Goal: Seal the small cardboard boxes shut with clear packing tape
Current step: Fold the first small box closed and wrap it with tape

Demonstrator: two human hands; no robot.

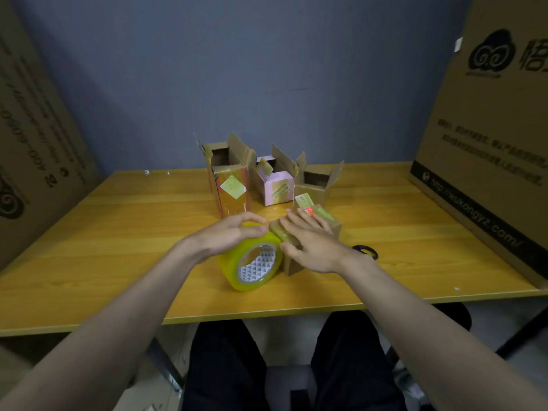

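Observation:
A yellowish roll of clear packing tape (252, 264) stands on edge on the wooden table (118, 232), touching a small closed cardboard box (326, 221). My left hand (228, 235) curls over the top of the roll and grips it. My right hand (308, 241) lies flat on the box top with straight fingers, pressing a strip of tape down; its thumb rests against the box's near side. Behind stand three open small boxes: a tall brown one (228, 179), a pink one (274, 185) and a low brown one (317, 182).
Black scissor handles (366, 251) lie on the table just right of my right wrist. Large printed cartons lean at the left (35, 137) and right (489, 129) table edges. A blue wall (267, 69) rises behind. My legs sit below the table's front edge.

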